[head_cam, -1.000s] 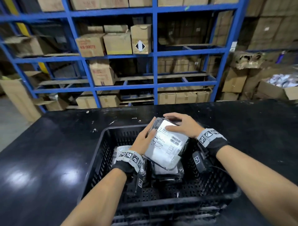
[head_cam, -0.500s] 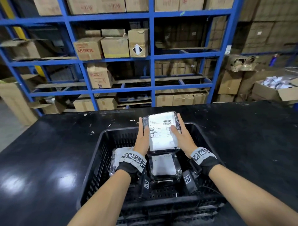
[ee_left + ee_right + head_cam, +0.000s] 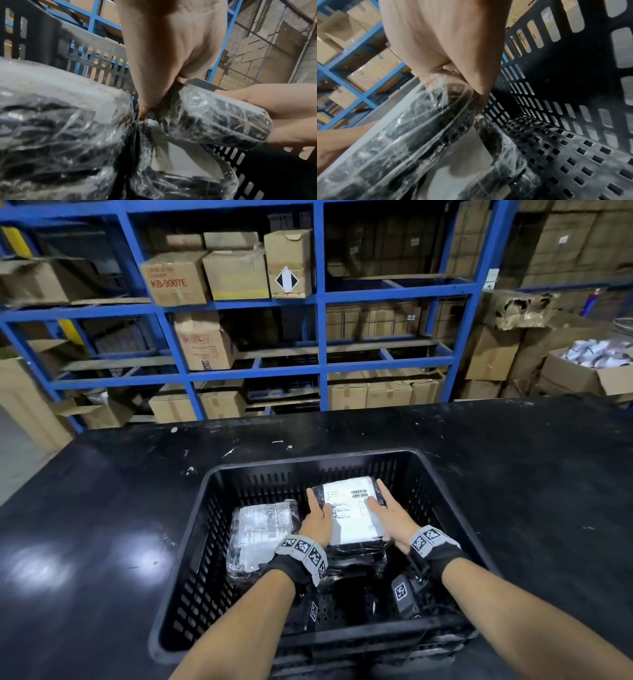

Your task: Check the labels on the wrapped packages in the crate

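A black slotted crate stands on a black table. Both hands hold one plastic-wrapped package label up over the crate's middle. My left hand grips its left edge and my right hand its right edge, thumbs on top. In the left wrist view this package sits just above a second wrapped package; whether they touch I cannot tell. A third labelled package lies at the crate's left. The right wrist view shows my right hand closed on the package's wrap.
The crate's right part has bare perforated floor. Blue racks with cardboard boxes stand behind the table. An open carton of white items sits at the far right.
The package was tilted up with my right hand on its top, then held level by both sides. It has now come down lower inside the crate, over the second package.
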